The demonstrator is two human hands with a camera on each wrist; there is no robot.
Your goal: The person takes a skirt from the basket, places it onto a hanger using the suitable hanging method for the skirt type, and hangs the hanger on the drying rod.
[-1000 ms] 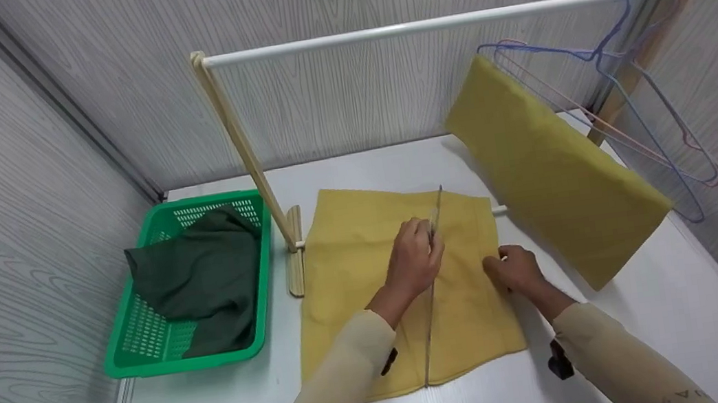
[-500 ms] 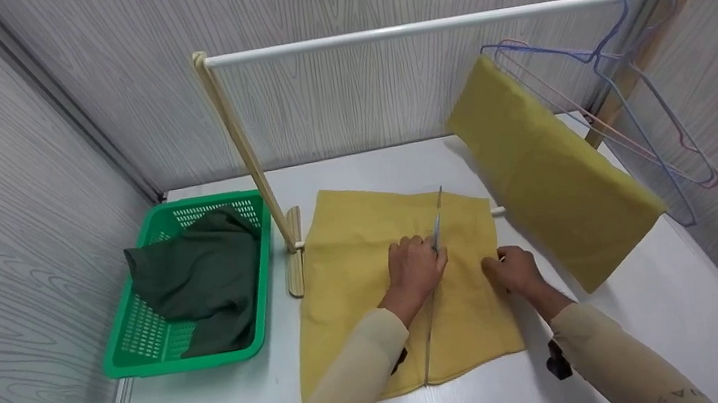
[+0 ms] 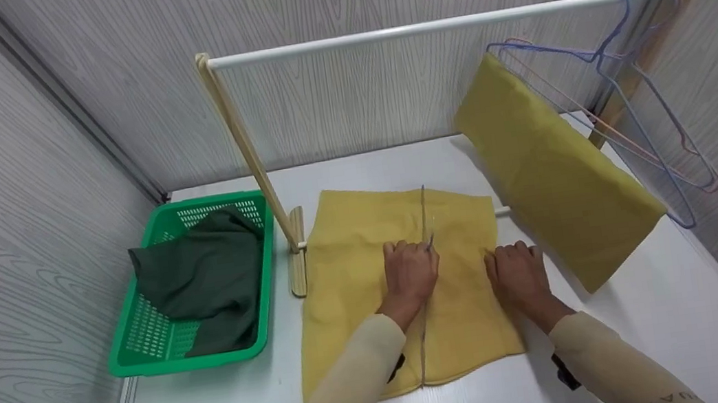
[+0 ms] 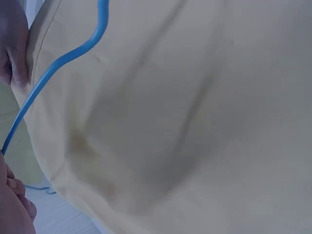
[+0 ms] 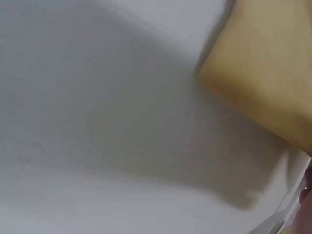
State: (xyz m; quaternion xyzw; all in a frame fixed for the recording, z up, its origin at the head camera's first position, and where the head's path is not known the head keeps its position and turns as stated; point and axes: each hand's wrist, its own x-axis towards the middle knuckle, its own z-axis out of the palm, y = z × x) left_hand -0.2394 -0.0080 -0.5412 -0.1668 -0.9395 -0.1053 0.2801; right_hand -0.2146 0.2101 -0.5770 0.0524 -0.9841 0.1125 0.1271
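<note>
A yellow cloth (image 3: 356, 285) lies spread on the table. Across it, seen nearly edge-on, stands a thin hanger (image 3: 423, 210), whose wire shows blue in the left wrist view. My left hand (image 3: 412, 272) grips the hanger near its middle, low over the cloth, hiding part of the wire. My right hand (image 3: 519, 275) pinches the cloth's right edge with curled fingers. In the right wrist view a corner of the yellow cloth (image 5: 258, 63) shows above the white table, and only a bit of the hand is visible.
A white-barred rack (image 3: 413, 29) with wooden legs stands at the back. On its right end hang several hangers (image 3: 610, 50), with another yellow cloth (image 3: 558, 182) draped from them. To the left sits a green basket (image 3: 117, 358) holding a dark green cloth (image 3: 208, 270).
My left hand has come back toward me along the cloth, and the hanger's far end has swung left. The right hand has turned slightly at the cloth's edge, still pinching it.
</note>
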